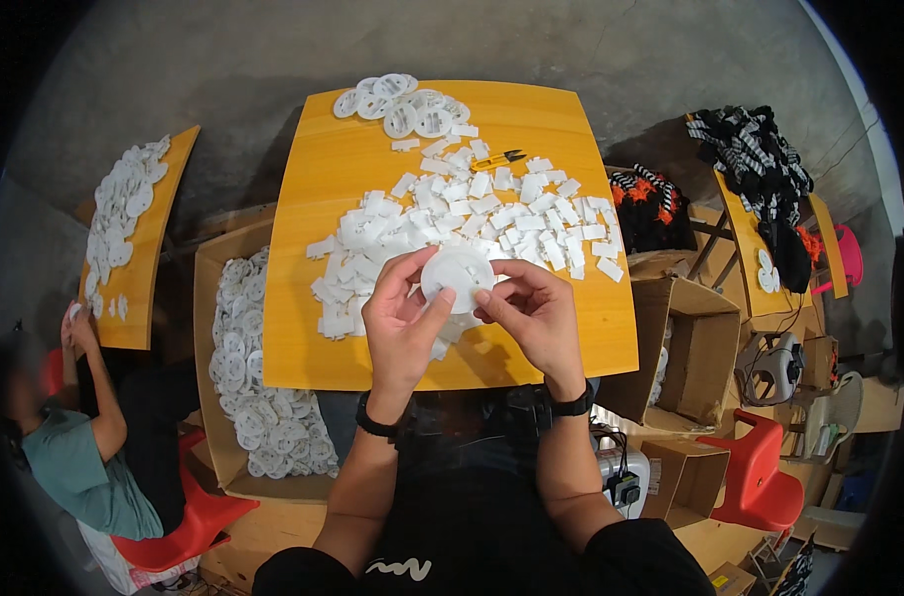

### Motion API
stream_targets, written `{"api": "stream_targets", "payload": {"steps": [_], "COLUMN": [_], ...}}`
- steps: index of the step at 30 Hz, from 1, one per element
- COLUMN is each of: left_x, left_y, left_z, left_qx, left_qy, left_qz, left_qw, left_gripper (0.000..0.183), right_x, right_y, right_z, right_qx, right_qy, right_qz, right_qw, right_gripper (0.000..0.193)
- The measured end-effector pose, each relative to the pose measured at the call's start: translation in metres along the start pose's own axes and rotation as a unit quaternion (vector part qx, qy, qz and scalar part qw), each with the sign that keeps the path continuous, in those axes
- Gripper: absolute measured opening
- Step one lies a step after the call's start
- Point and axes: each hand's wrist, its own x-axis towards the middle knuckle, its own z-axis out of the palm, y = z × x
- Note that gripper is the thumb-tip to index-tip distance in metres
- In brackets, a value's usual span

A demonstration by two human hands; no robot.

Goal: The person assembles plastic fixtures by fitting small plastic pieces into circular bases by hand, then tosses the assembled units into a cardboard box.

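Between both hands I hold a round white plastic disc [459, 270], raised over the near part of the table. My left hand [404, 313] pinches its left edge, the thumb lying on the face turned to me. On the right edge my right hand [533, 316] grips with thumb and fingers. Just beyond my hands spreads a heap of small white rectangular plastic pieces [452, 214]. A pile of similar white discs [400, 121] lies at the table's far left. Yellow-handled snips [496, 160] rest on the heap's far side.
Left of the yellow table [323, 149] stands a cardboard box [210, 397] full of white discs. An open cardboard box [705, 348] and a red chair [760, 477] are at right. At far left, a co-worker [94, 457] sits beside another disc-covered table [164, 248].
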Motion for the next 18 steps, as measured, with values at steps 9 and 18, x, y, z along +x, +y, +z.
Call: {"api": "stream_targets", "payload": {"steps": [9, 18], "left_x": [0.000, -0.001], "left_y": [-0.001, 0.007], "left_z": [0.004, 0.008], "left_qx": [0.035, -0.012], "left_qy": [-0.037, -0.063], "left_qz": [0.018, -0.046], "left_qw": [0.999, 0.997], "left_gripper": [0.050, 0.058], "right_x": [0.004, 0.003], "right_y": [0.001, 0.002], "right_z": [0.000, 0.003], "right_qx": [0.061, 0.066], "right_qy": [-0.030, -0.019], "right_qz": [0.027, 0.039], "right_qw": [0.997, 0.997], "right_gripper": [0.024, 0.022]}}
